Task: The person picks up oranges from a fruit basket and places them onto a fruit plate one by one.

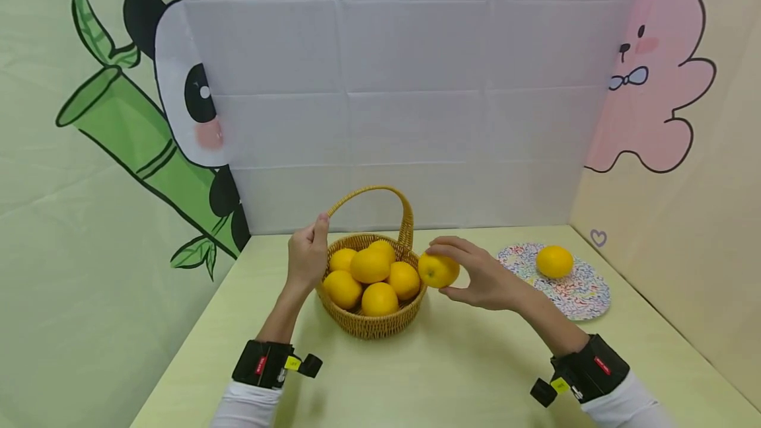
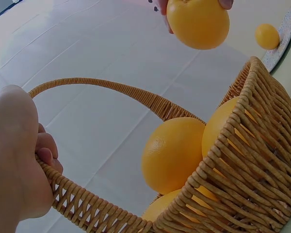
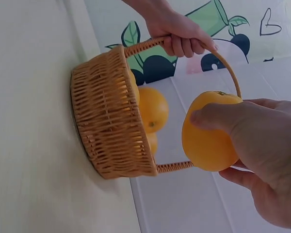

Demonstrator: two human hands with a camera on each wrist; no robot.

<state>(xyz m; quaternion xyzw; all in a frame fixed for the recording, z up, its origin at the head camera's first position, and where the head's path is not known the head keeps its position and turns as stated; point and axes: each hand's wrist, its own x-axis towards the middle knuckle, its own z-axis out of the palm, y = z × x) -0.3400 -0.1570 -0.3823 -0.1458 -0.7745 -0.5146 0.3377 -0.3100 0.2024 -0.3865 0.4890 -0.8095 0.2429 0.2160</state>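
My left hand (image 1: 307, 254) grips the left side of the arched handle (image 1: 380, 188) of a woven wicker basket (image 1: 373, 327). Several oranges (image 1: 370, 265) are heaped inside the basket, some rising above its rim. Just off the basket's right rim, my right hand (image 1: 484, 274) holds another orange (image 1: 438, 271) between thumb and fingers. In the right wrist view this held orange (image 3: 211, 138) overlaps part of the handle. The left wrist view has the left hand (image 2: 26, 155) wrapped round the handle, with the raised orange (image 2: 199, 22) beyond the basket.
On the right of the pale table (image 1: 475, 375), a round plate (image 1: 585, 299) with a multicoloured speckled pattern bears one orange (image 1: 555, 261). A whitish panel (image 1: 410, 84) stands behind the table. Side walls carry panda (image 1: 184, 84) and pink bear (image 1: 660, 104) drawings.
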